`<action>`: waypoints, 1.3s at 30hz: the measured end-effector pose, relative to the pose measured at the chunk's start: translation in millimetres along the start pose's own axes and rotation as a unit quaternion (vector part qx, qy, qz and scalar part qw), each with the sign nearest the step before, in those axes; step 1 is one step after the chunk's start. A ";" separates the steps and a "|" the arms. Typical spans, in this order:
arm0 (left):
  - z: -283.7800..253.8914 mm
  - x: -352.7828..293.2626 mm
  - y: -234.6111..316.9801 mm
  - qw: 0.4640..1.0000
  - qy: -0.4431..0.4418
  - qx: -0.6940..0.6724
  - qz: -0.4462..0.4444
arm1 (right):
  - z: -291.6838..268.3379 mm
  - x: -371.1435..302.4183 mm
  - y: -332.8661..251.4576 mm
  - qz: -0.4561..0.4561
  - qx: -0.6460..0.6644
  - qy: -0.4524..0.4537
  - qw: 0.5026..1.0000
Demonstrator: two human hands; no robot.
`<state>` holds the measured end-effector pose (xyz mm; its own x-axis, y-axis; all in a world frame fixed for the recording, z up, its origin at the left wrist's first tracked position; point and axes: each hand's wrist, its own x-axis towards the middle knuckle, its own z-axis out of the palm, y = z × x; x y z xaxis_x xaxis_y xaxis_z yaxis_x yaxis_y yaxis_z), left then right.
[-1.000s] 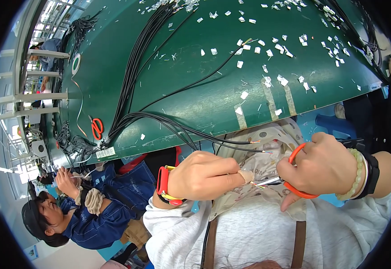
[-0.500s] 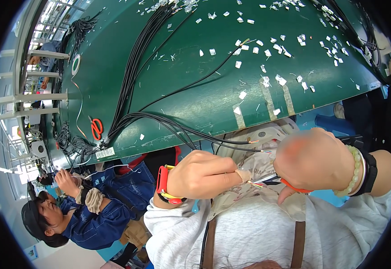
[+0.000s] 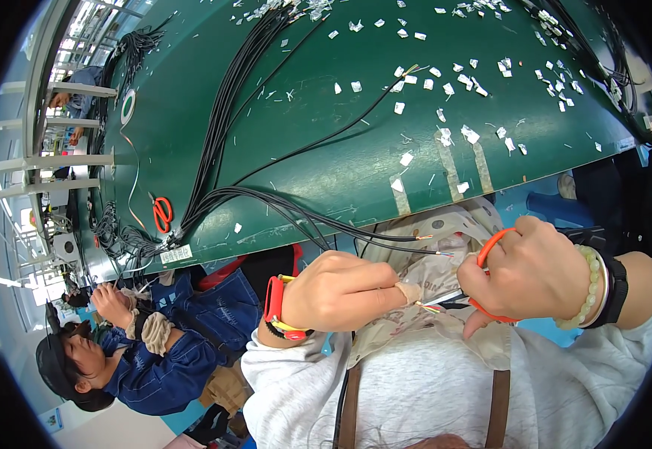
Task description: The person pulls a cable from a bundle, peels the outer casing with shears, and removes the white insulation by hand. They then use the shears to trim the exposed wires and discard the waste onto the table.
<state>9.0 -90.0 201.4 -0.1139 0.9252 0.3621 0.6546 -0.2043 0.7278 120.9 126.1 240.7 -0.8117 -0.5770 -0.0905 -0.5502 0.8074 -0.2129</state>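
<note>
My left hand (image 3: pixel 344 292) is closed in a pinch on the end of a cable, with tan wrapping on a fingertip. Thin coloured wires (image 3: pixel 432 307) fan out past the fingers. Through the orange handles of a pair of scissors (image 3: pixel 493 245) go the fingers of my right hand (image 3: pixel 528 269), closed round them. The blades point left toward the wires; whether they touch them I cannot tell. Just beyond both hands, black cables (image 3: pixel 386 238) hang over the table edge, with stripped ends showing coloured cores.
A long bundle of black cables (image 3: pixel 225 120) lies across the green table (image 3: pixel 311 90). White scraps (image 3: pixel 466 84) are scattered over it. Another pair of orange scissors (image 3: pixel 162 215) and a tape roll (image 3: pixel 127 107) lie at left. A co-worker in a denim jacket (image 3: pixel 165 378) sits at left.
The scissors' upper handle and my right fingers, blurred before, are now sharp. My hands have hardly moved. The white strand stretching from the co-worker's hands has drawn back.
</note>
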 end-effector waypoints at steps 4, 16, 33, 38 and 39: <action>2.1 -2.6 -1.2 1.000 0.014 -0.002 0.011 | 3.5 1.1 -0.7 0.000 0.045 -0.004 0.999; 2.8 -4.9 -2.9 0.999 0.019 -0.005 0.025 | 12.6 1.7 -0.1 -0.010 0.172 -0.028 0.985; 8.3 -6.9 -8.4 0.994 0.062 -0.041 0.074 | 13.2 -1.6 3.1 -0.028 0.203 -0.024 0.978; 2.6 -4.4 -3.1 0.997 0.034 -0.017 0.066 | 12.6 -2.2 -3.6 -0.024 0.129 -0.019 0.991; 1.4 -3.6 -2.1 0.998 0.021 -0.009 0.064 | 12.4 -2.4 -4.4 -0.023 0.129 -0.020 0.991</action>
<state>9.1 -92.4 197.7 -0.0621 0.8768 0.4767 0.6518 -0.3261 0.6847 127.7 122.4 229.8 -0.7757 -0.6210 -0.1128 -0.5135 0.7248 -0.4594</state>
